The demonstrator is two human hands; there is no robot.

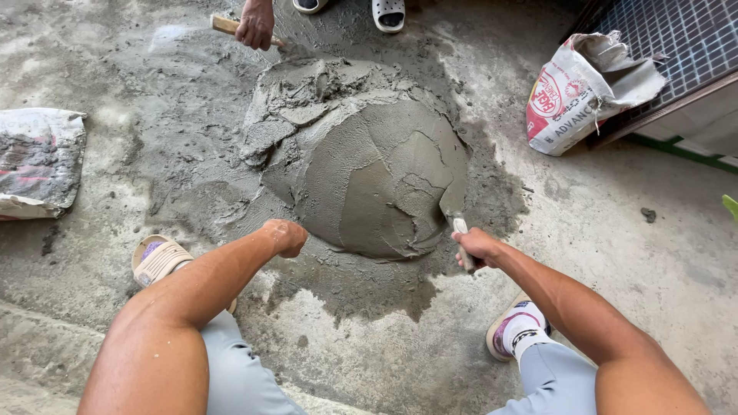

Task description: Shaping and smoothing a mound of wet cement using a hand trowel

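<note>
Mortar (369,173) lies heaped in a grey, wet mound on the concrete floor (630,261), between the person's knees and a co-worker's sandalled feet at the top edge. The right hand (478,247) is clamped on the pale handle of a trowel (459,219), its blade pressed against the mound's right flank, where the surface is already smoothed into broad, cracked plates; the step in hand looks like shaping and smoothing the heap. The left hand (286,236) is curled into a loose fist, holding nothing, just beside the mound's near left edge. Smoothing on calls, I judge, for a flat, steady blade angle. Across the heap, the co-worker's hand (256,24) grips a wooden handle (227,26). A white sack with red printing (576,96) slumps at upper right; a flattened, dirty sack (38,161) lies far left.
</note>
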